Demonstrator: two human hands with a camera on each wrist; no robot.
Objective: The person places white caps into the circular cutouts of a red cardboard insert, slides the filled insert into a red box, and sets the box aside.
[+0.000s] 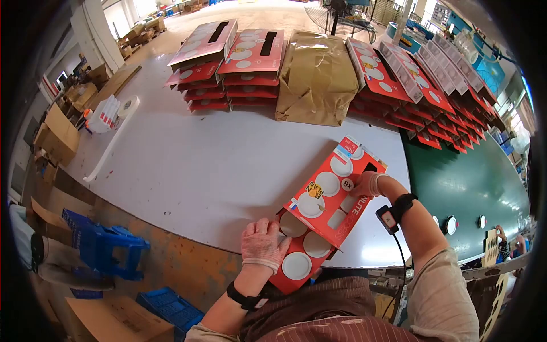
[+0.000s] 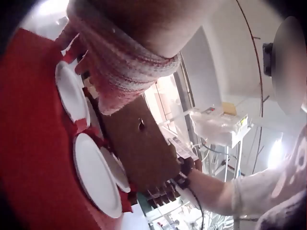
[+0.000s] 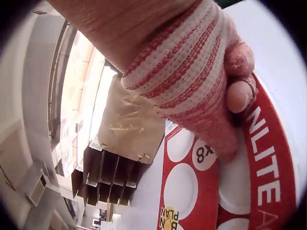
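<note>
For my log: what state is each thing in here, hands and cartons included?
Red carton: held aslant
Lower red panel: showing from under the carton; whether attached, unclear
Left hand: gloved, holding that panel
Right hand: gloved, gripping the carton
Brown package: wrapped, its wrapping creased
Cartons left of the package: stacked in layers
Cartons right of it: stacked, slanting

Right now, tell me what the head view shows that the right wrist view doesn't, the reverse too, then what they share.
Only the head view shows the left hand, the blue stool and the blue crate on the floor.

Only the right wrist view shows the pale ceiling.

Both show the right hand gripping the red box, the brown parcel, stacked boxes beside it, and the table.
</note>
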